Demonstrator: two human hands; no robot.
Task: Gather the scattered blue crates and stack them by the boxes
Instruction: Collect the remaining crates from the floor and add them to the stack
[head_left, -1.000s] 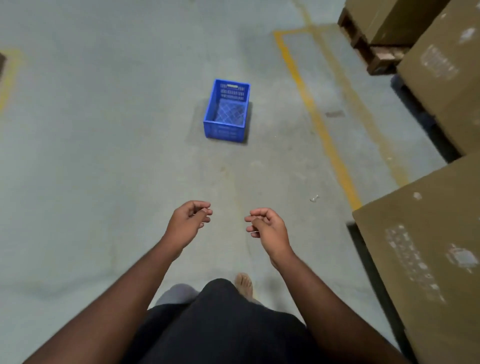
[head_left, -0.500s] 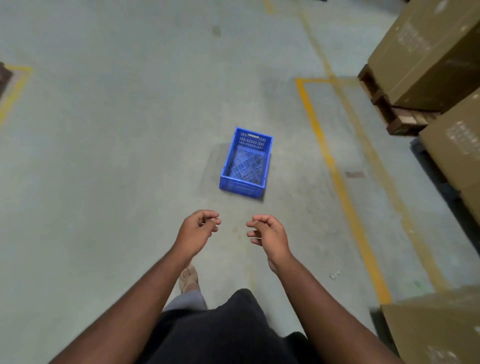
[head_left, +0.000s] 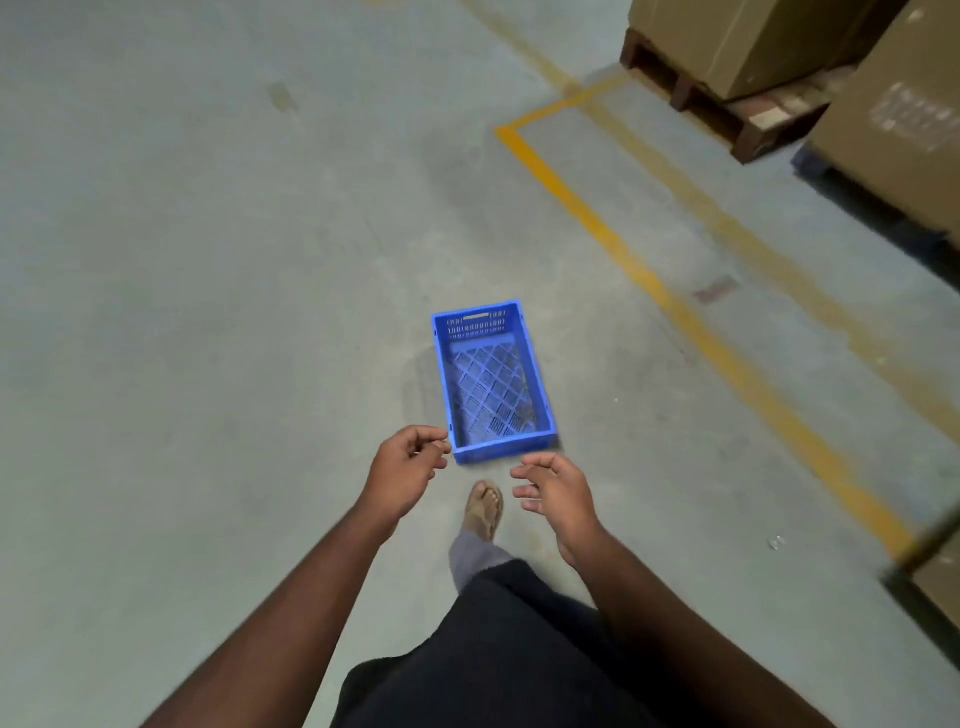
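One blue plastic crate with a lattice bottom and slotted walls sits upright and empty on the grey concrete floor, just ahead of me. My left hand hovers at the crate's near left corner, fingers loosely curled, holding nothing. My right hand hangs just below the crate's near right corner, fingers relaxed and spread, also holding nothing. Neither hand touches the crate.
Large cardboard boxes on a wooden pallet stand at the upper right, and another box corner shows at the right edge. A yellow floor line runs diagonally to the crate's right. My sandalled foot steps forward below the crate.
I have walked closer, so the crate now lies right in front of my hands. My right hand's fingers have loosened and spread. The boxes have shifted up and right.
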